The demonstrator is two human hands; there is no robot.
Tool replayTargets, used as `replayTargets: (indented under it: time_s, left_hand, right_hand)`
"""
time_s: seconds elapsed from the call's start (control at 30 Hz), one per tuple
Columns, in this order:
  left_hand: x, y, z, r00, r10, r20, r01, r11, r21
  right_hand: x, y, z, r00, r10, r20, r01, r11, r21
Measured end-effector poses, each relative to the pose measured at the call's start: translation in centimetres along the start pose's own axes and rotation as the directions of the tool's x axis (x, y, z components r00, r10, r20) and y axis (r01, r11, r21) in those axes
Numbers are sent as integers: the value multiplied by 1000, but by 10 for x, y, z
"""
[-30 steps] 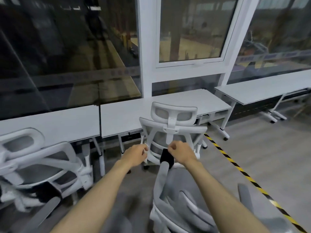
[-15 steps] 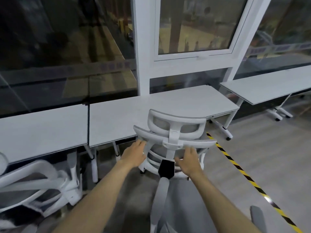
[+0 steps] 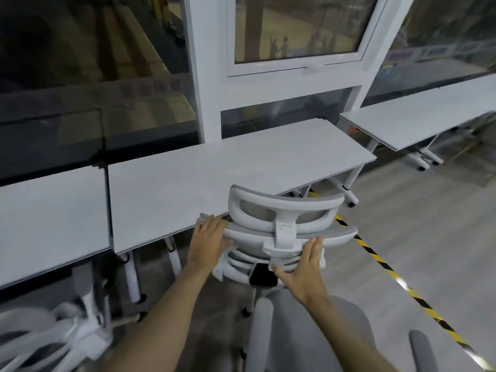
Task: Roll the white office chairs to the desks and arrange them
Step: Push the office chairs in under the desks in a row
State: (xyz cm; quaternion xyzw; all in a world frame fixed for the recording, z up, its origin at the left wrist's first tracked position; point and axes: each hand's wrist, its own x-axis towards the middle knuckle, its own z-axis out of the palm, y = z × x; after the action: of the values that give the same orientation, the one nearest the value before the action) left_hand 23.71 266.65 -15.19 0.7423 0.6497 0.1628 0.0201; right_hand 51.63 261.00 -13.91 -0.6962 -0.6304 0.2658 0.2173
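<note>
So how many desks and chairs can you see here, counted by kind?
White rectangular desks: 3, left, middle, right.
White mesh-backed office chairs: 3, one pushed at the middle desk, one blurred at lower left, one grey-seated nearest the camera.
Total: 6.

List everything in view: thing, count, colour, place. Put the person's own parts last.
white office chair: one, white frame with grey mesh, backrest at the middle desk's front edge
second chair: one, grey, bottom centre, nearest the camera
third chair: one, white, blurred, bottom left
desks: three, white tops; left, middle, right
floor tape: one stripe, yellow and black, diagonal at right
window frame: white, behind the middle desk
left hand: flat on the backrest's left end
right hand: fingers straight against the backrest, right of centre
</note>
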Motion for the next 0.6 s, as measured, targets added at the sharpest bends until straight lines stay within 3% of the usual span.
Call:
replayTargets:
  time_s: [0.17,0.4,0.6]
  left_hand:
    - [-11,7,5,995,-18,-96,8,994,-112]
    - [-48,55,-5,990,-135,-46,135,991,-2]
    - [-85,71,-10,960,-277,-40,271,956,-113]
  right_hand:
    - [0,1,-10,1000,19,5,-20,999,46]
    - [-3,14,-36,994,80,80,-86,993,75]
    - [0,7,-47,986,53,160,-65,996,68]
